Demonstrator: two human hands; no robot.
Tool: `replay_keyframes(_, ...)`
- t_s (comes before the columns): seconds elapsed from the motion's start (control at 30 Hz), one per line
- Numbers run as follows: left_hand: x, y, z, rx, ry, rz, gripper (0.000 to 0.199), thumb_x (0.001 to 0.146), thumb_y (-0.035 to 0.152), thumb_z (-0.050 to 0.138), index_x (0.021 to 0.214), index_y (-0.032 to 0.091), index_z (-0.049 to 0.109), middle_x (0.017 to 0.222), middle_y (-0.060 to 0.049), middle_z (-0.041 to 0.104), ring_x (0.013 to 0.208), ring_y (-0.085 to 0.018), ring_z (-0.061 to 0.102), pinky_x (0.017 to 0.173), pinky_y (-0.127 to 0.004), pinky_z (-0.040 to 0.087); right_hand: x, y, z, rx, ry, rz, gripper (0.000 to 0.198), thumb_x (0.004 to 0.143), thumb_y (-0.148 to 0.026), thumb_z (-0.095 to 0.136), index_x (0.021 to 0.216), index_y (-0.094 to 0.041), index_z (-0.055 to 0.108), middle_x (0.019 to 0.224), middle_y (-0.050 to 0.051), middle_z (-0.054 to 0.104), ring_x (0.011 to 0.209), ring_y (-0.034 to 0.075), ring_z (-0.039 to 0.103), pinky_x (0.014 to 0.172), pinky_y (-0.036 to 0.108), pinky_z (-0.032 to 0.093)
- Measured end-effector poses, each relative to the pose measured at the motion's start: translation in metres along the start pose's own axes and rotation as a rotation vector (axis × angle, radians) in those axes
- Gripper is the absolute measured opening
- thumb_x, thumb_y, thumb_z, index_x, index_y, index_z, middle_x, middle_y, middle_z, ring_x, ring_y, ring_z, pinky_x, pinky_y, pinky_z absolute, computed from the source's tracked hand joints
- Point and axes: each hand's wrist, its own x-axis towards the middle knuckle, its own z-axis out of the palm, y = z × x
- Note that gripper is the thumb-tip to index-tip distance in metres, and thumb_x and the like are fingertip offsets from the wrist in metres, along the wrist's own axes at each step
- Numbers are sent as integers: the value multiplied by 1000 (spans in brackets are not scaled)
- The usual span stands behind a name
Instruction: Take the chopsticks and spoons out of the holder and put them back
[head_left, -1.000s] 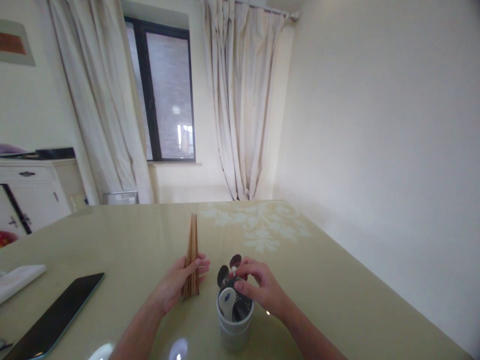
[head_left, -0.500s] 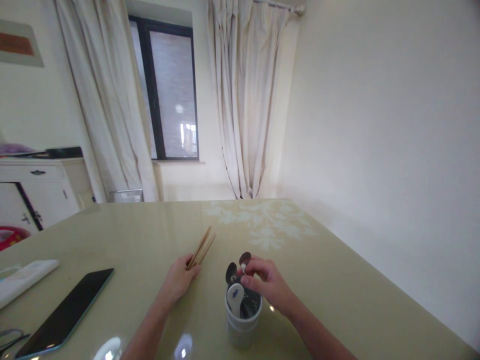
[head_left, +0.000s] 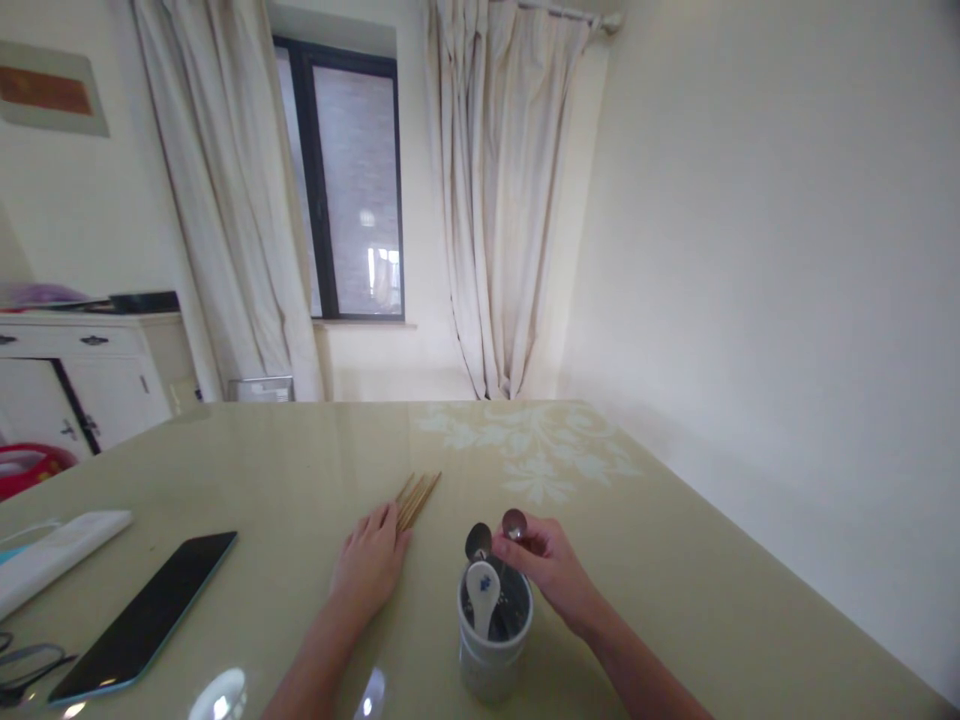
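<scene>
Pinching a spoon (head_left: 514, 523) over the cup's (head_left: 491, 665) far side, our right hand (head_left: 549, 560) does best lifting straight, clear of the white spoon (head_left: 482, 588), while our left hand (head_left: 373, 562), hold unclear, covers the chopsticks (head_left: 421, 497) on the table (head_left: 262, 480), folks.

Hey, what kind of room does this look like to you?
Probably a home dining area: a large table holds a cup of spoons, with long curtains and a white cabinet behind.
</scene>
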Motion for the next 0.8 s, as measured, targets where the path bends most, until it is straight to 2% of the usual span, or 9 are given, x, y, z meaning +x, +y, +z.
replay_keyframes(0.13,1,-1,9,62,5,60,66,103,45,30,160,16,45,165,-19,48,153,-35,46,124,-54,34,-1,2,0,21,-13,28,49,85,-63,81,74,-17,67,73,0,58,71,17,53,68,30,42)
replay_keyframes(0.27,3,1,8,108,-11,57,70,103,50,31,162,13,41,169,-20,42,157,-36,40,128,-55,28,0,1,1,43,-26,40,52,85,-65,80,72,-17,65,69,-2,54,68,15,50,67,30,40)
replay_keyframes(0.47,6,1,7,67,12,119,65,104,47,31,160,19,46,167,-17,47,156,-32,42,129,-55,27,0,3,3,30,-21,27,53,86,-67,79,74,-17,68,69,-2,56,67,14,51,65,28,41)
replay_keyframes(0.67,5,12,6,110,-4,56,73,104,49,30,161,6,42,168,-26,40,158,-38,37,129,-58,25,-2,2,4,25,-48,26,51,90,-65,76,76,-17,70,70,-1,58,68,15,53,67,29,42)
replay_keyframes(0.8,2,22,10,99,-59,80,73,103,50,34,163,8,39,171,-23,35,161,-37,29,131,-58,19,0,3,3,-25,-37,-21,49,89,-63,77,74,-17,68,71,-1,57,70,15,51,66,28,40)
